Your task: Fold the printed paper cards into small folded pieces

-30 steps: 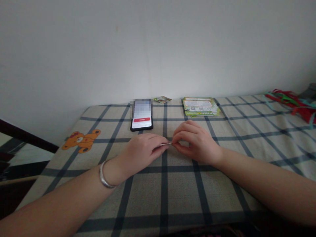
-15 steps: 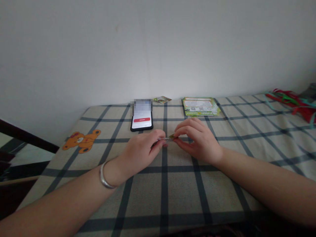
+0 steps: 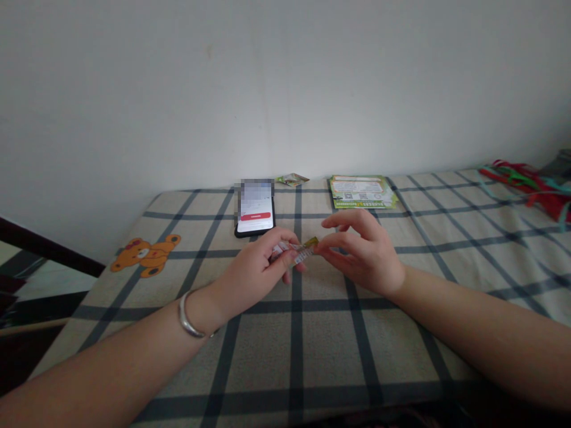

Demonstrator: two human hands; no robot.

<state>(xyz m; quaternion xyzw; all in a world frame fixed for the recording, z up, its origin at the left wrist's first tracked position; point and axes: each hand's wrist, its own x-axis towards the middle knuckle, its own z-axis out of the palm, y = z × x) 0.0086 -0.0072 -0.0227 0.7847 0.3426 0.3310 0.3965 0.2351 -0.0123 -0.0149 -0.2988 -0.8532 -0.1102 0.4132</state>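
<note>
A small folded piece of printed paper (image 3: 304,255), whitish and pink with a green-yellow corner, is held over the middle of the table. My left hand (image 3: 261,261), with a silver bangle at the wrist, grips it between thumb and fingers and hides part of it. At the paper's right end, the thumb and a finger of my right hand (image 3: 363,252) close on the edge, while the index finger is raised off it. Just beyond my left hand lies a phone (image 3: 255,223) with a lit screen, partly pixelated.
Against the wall lie a stack of green printed cards (image 3: 362,193) and a small green printed piece (image 3: 294,179). Red, green and teal strips (image 3: 530,184) lie at the far right. A bear figure (image 3: 145,255) marks the left of the checked tablecloth (image 3: 263,368).
The paper has tilted so more of its printed face shows. My left hand has turned slightly, and my right index finger has lifted away from the paper.
</note>
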